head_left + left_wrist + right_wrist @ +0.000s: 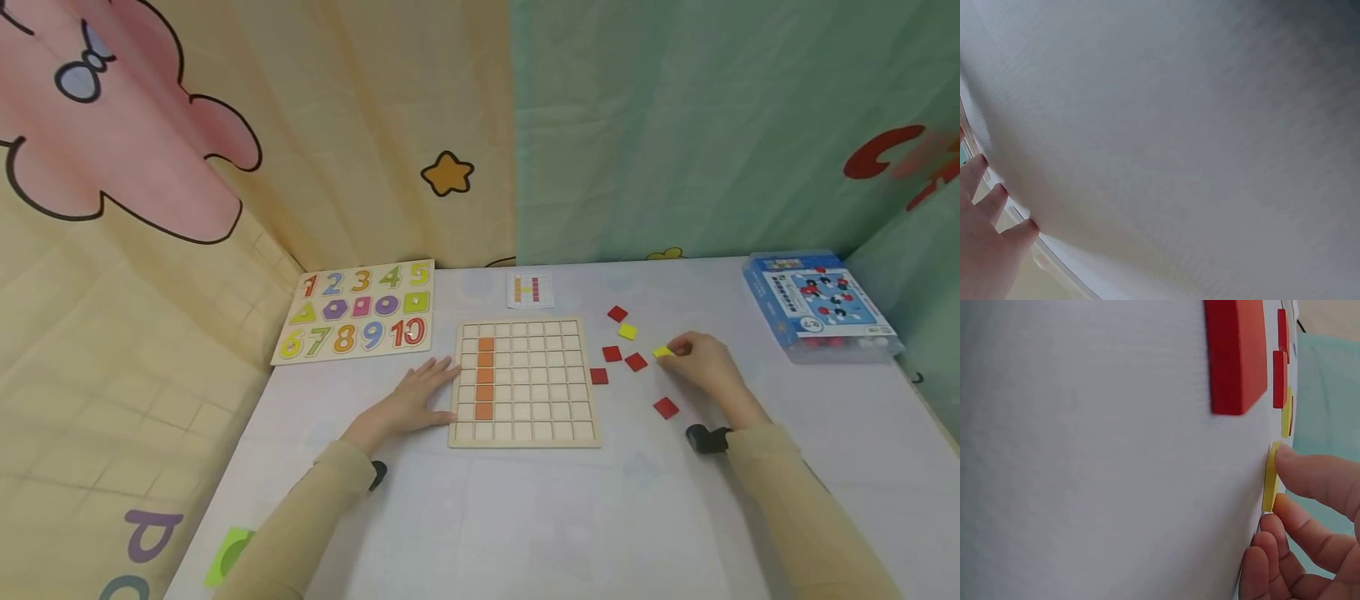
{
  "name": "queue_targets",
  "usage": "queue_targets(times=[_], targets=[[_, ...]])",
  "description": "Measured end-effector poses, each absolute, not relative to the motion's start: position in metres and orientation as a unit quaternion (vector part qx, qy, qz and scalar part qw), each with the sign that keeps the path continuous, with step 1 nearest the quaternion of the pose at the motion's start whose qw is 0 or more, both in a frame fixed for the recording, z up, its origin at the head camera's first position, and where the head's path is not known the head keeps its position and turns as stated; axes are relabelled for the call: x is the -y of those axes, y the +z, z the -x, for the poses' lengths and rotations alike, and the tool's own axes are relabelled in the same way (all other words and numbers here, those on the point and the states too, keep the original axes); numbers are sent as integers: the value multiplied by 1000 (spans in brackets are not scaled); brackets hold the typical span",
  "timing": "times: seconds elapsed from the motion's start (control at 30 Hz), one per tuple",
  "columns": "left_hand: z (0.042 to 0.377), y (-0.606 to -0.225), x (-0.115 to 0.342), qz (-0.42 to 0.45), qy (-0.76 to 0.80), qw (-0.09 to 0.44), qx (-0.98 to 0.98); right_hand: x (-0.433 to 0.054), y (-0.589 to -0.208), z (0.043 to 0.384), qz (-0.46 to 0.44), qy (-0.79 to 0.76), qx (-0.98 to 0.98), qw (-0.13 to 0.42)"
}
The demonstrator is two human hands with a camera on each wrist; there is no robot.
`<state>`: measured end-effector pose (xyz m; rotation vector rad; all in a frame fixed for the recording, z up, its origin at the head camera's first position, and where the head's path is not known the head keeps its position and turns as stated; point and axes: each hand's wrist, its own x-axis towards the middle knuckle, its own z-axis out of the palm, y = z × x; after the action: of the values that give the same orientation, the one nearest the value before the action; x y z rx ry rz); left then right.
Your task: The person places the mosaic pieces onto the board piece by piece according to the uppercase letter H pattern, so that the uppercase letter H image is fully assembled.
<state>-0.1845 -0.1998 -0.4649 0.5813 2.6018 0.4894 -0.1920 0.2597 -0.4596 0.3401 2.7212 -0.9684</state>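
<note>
Yellow tile (662, 352) right of the grid board (532, 442), pinched in right hand (703, 363); left hand (412, 398) spread on the board's left edge. Can spot the board's orange tiles (485, 392) only from head view, tho.

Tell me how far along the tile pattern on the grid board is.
Done: five orange tiles stand in one column of the wooden grid board, whose edge the left hand touches. In hand: the right hand pinches a yellow tile. Apparently left: another yellow tile and five red tiles loose beside the board; the pattern card shows both colors.
</note>
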Motion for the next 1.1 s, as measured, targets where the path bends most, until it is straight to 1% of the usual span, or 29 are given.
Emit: queue_targets(times=[0.53, 0.7, 0.87, 1.1], targets=[[182, -468, 201, -207, 179, 218, -937, -259, -460, 191, -115, -343, -921, 144], [182, -466, 201, -206, 176, 217, -938, -251, -453, 193, -93, -377, -912, 132], [182, -463, 200, -202, 176, 217, -938, -218, -443, 196, -53, -420, -897, 123], [183, -463, 199, -202, 174, 217, -939, -150, -448, 197, -5, -451, -880, 145]])
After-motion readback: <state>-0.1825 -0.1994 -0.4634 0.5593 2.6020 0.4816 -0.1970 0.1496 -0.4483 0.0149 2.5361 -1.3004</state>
